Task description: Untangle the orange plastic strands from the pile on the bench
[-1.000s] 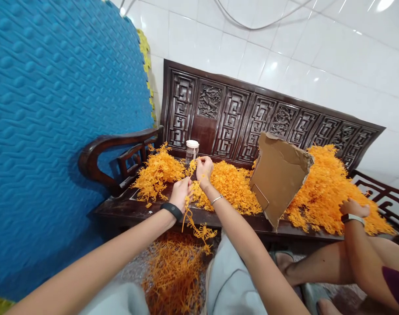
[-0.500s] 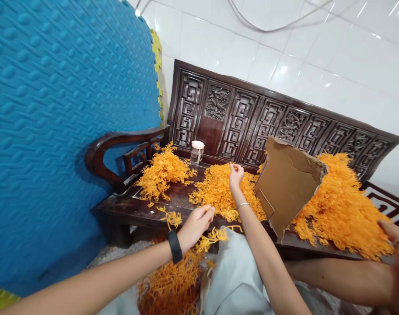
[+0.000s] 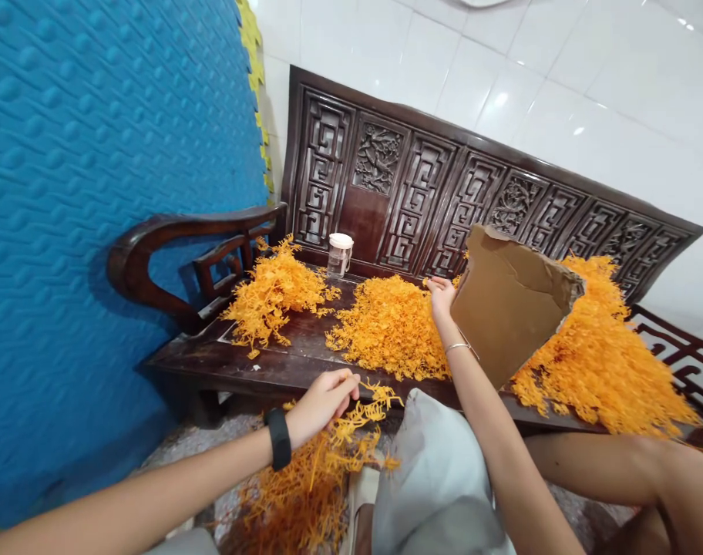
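Note:
My left hand (image 3: 328, 401), with a black wristband, is closed on orange plastic sprigs (image 3: 363, 412) that hang from its fingers at the bench's front edge. My right hand (image 3: 442, 299), wearing a thin bracelet, is at the back right edge of the middle orange pile (image 3: 391, 327), close to the cardboard sheet (image 3: 510, 304). Its fingers are bent together around something orange and too small to make out. A smaller orange pile (image 3: 276, 293) lies to the left on the dark wooden bench (image 3: 305, 347).
A lidded clear cup (image 3: 340, 256) stands against the carved backrest (image 3: 366, 223). Beyond the cardboard lies a large orange pile (image 3: 606, 354). Another person's bare leg (image 3: 611, 466) is at lower right. More orange pieces (image 3: 305, 493) are below the bench edge.
My right hand has moved right, from over the middle pile toward the cardboard. My left hand has shifted slightly left and down. The other person's hand has mostly left the right edge.

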A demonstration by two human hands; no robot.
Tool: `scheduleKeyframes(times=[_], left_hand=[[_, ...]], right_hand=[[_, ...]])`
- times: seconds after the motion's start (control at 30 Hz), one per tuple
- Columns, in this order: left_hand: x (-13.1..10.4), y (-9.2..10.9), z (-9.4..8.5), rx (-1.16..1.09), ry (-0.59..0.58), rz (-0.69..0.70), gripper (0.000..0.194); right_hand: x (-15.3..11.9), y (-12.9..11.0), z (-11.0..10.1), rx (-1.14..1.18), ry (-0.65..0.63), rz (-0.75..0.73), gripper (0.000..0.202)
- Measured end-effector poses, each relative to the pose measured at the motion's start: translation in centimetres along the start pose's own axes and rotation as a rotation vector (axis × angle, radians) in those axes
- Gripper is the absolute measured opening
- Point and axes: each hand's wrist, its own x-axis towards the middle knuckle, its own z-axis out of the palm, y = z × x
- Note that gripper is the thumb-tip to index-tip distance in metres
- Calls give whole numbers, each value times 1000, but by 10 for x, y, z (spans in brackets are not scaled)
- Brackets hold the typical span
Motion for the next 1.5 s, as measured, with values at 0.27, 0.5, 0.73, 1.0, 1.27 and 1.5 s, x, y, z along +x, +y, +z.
scheduleKeyframes(times=[0.27, 0.5, 0.73, 1.0, 1.27, 1.5], left_hand=[[-2, -6, -13, 12, 25, -23, 36], [-1, -5, -15, 1, 28, -15, 37], [0, -10, -16, 10, 42, -18, 38], [-1, -13, -22, -12, 71, -25, 38], [0, -14, -23, -38, 84, -19, 40], [-4, -5, -28, -152, 101, -2, 36]], right_hand=[[13, -10, -8, 19, -256, 42, 22], [21, -12, -5, -9, -338, 111, 25], [16, -14, 6, -84, -386, 95, 20], [14, -8, 14, -246, -344, 60, 13], [17, -4, 11, -399, -188, 10, 9], [12, -27, 8, -399, -105, -109, 9]])
